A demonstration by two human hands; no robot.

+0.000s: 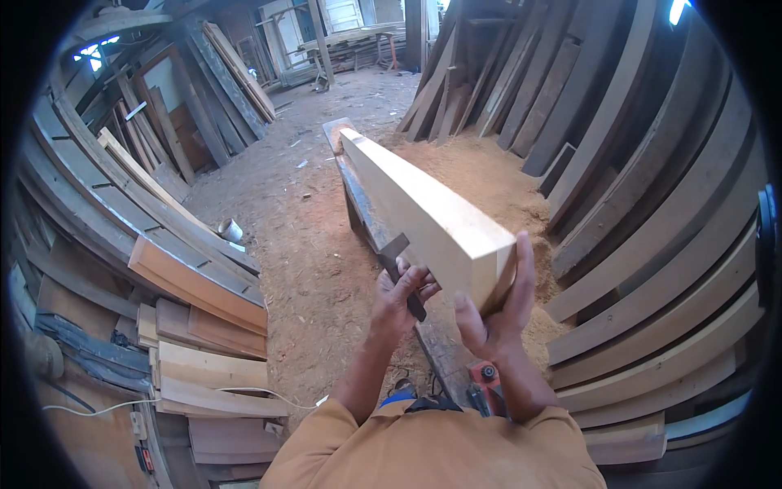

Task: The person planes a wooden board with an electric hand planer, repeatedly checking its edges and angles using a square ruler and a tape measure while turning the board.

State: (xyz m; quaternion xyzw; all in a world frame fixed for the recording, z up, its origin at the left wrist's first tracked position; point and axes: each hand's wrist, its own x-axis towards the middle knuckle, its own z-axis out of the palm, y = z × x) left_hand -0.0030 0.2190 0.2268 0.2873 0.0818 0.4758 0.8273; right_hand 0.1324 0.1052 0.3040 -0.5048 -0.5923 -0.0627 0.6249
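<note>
A long, thick pale wooden beam (407, 191) stretches away from me above a narrow workbench (444, 359). Its near end is raised close to my chest. My right hand (501, 318) grips this near end, fingers up along the right face and thumb at the front. In my left hand (399, 293), fingers are closed around a dark flat tool (394, 248) that looks like a try square. The tool is beside the beam's left face; whether it touches the wood I cannot tell.
Sawdust (456, 175) covers the floor around the bench. Boards lean in rows along the right (643, 204) and left (122, 187). A red and black tool (487, 373) is by the bench's near end. A can (230, 230) stands left; a pale cable (244, 389) crosses stacked boards.
</note>
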